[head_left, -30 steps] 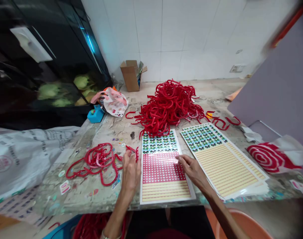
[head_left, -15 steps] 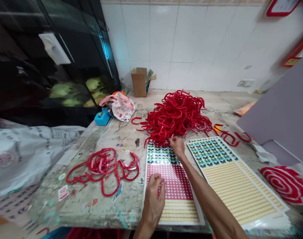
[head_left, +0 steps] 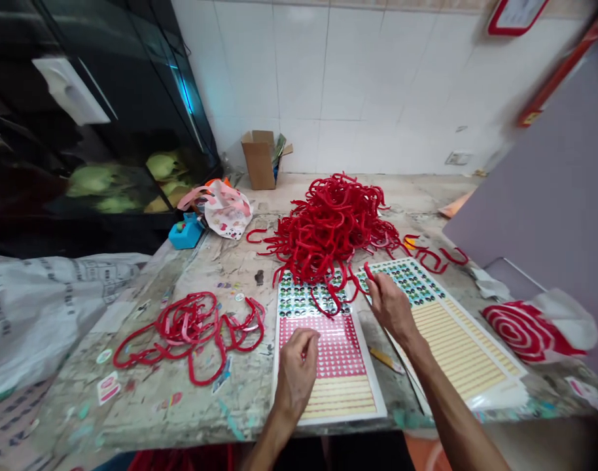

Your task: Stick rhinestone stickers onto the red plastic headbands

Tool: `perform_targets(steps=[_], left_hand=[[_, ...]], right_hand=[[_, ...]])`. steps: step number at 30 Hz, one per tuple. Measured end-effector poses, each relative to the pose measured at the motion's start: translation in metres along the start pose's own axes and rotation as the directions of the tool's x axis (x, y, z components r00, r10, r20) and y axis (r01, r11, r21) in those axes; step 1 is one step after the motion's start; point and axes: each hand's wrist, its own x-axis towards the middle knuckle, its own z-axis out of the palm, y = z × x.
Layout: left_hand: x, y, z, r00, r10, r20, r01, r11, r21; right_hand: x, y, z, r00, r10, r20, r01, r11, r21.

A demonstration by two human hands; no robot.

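Note:
My right hand (head_left: 390,304) is closed on a curved red strip (head_left: 362,282), just right of the front of a large heap of red strips (head_left: 331,226). Other strips hang or lie beside it over the sticker sheet. My left hand (head_left: 299,366) is closed above the pink band of that sticker sheet (head_left: 338,347); its thumb and finger meet, and whatever they may hold is too small to name. A looser tangle of red loops (head_left: 195,324) lies to the left. More sticker sheets (head_left: 463,347) are stacked at the right, partly under my right forearm.
A yellow cutter (head_left: 387,360) lies between the sheets. Behind are a blue tape dispenser (head_left: 185,232), a white and pink bag (head_left: 228,212) and a cardboard box (head_left: 260,160). A grey panel (head_left: 534,176) and a red-and-white bundle (head_left: 525,330) stand at the right.
My right hand has moved right and off the heap, with red strips drawn out at the heap's front. The yellow cutter has come into sight. The view has shifted a little to the right.

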Motion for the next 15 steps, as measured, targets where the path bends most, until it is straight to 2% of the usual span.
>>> perform_targets(steps=[2, 4, 7, 9, 10, 12, 15], left_hand=[[0.002, 0.004, 0.002, 1.000, 0.010, -0.005, -0.010, 1.000, 0.001], [0.007, 0.008, 0.004, 1.000, 0.024, -0.002, -0.024, 1.000, 0.000], [0.019, 0.014, 0.011, 0.998, 0.064, 0.018, -0.064, 0.998, 0.006], [0.028, 0.019, 0.017, 0.996, 0.089, 0.032, -0.089, 0.996, 0.015], [0.033, 0.020, 0.019, 0.995, 0.096, 0.040, -0.097, 0.995, 0.015], [0.040, 0.021, 0.024, 0.993, 0.102, 0.056, -0.102, 0.995, 0.005], [0.040, 0.016, 0.029, 0.991, 0.101, 0.083, -0.100, 0.995, -0.013]], right_hand=[[-0.004, 0.000, -0.017, 0.986, -0.081, 0.148, 0.096, 0.991, -0.098], [-0.007, -0.005, -0.032, 0.944, -0.179, 0.278, 0.246, 0.942, -0.229], [-0.012, -0.016, -0.045, 0.888, -0.308, 0.341, 0.432, 0.811, -0.394], [-0.015, -0.019, -0.048, 0.858, -0.369, 0.356, 0.502, 0.746, -0.436], [-0.015, -0.019, -0.048, 0.856, -0.385, 0.346, 0.510, 0.739, -0.440], [-0.015, -0.013, -0.047, 0.896, -0.370, 0.246, 0.443, 0.790, -0.424], [-0.011, 0.003, -0.044, 0.974, -0.221, -0.043, 0.200, 0.936, -0.291]])
